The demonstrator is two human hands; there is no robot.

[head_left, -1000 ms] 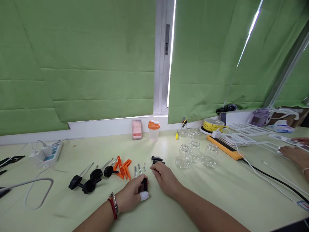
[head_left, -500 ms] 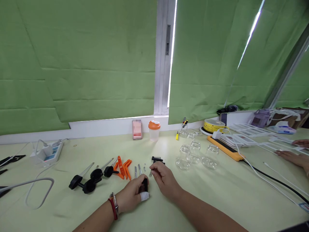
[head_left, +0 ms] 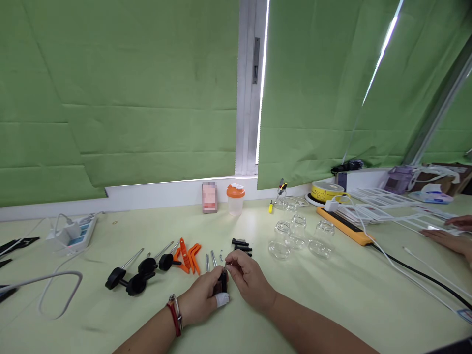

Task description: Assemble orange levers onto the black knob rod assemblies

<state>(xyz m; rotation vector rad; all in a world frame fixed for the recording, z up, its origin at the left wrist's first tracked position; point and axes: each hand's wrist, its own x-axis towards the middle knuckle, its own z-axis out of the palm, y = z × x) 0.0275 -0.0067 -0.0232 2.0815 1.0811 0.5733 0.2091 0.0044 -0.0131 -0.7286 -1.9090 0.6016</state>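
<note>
My left hand (head_left: 204, 296), with white tape on one fingertip, is closed around a small black part (head_left: 222, 281). Thumb and fingers of my right hand (head_left: 251, 279) pinch a small metal spring (head_left: 225, 267) at the top end of the black part. Just beyond my hands lie black pieces with springs (head_left: 240, 242), tiny clear bits (head_left: 221, 254) and metal rods (head_left: 213, 258). Left of these rest orange clamp pieces (head_left: 193, 256) and black knobs with metal shafts (head_left: 136, 283).
An orange-lidded cup (head_left: 235, 200) stands near the wall. Glass jars (head_left: 282, 241), a yellow round container (head_left: 326, 191) and an orange power strip (head_left: 344, 226) are on the right, with another person's hands (head_left: 448, 241) beyond. White cables and a white power strip (head_left: 79, 236) lie left.
My right hand has moved slightly left, bringing the spring to the black part in my left hand. More of the black pieces behind it now shows.
</note>
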